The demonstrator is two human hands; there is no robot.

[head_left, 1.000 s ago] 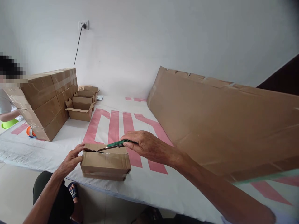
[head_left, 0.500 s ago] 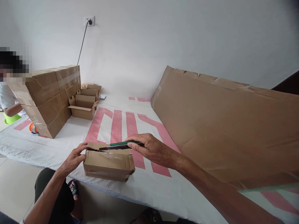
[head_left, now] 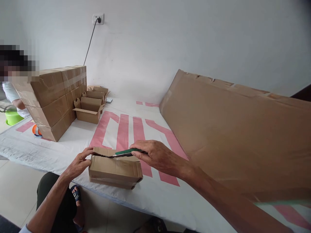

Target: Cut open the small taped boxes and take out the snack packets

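Slitting step judged to be in hand. Utility knife point(head_left: 125, 151) held in the right hand point(head_left: 155, 155), green handle closed between thumb and fingers, blade pointed left. Blade tip set at the top seam of a small carton point(head_left: 115, 166), just beside the left hand point(head_left: 80, 163). Seam seen parted from the left fingertips as far as the blade; beyond that, closure cannot be told, being partly hidden by the knife.

Carton placed between the two hands, directly right of the left hand, on the white cover point(head_left: 184, 200). Its left end is held by the left thumb and fingertips, spread narrowly over the corner; pressure not readable.

Next move, as judged: blade to be guided shallowly along the seam, away from the left fingers, carton steadied at that corner. A slip toward those fingers is to be guarded against.

Pose: right forearm extended from lower right, wrist nearly straight, back of hand uppermost. Left forearm raised from lower left, hand low against the box end.

Open boxes point(head_left: 88, 114) noted beyond the left hand; large cardboard sheet point(head_left: 230, 136) beyond the right forearm.
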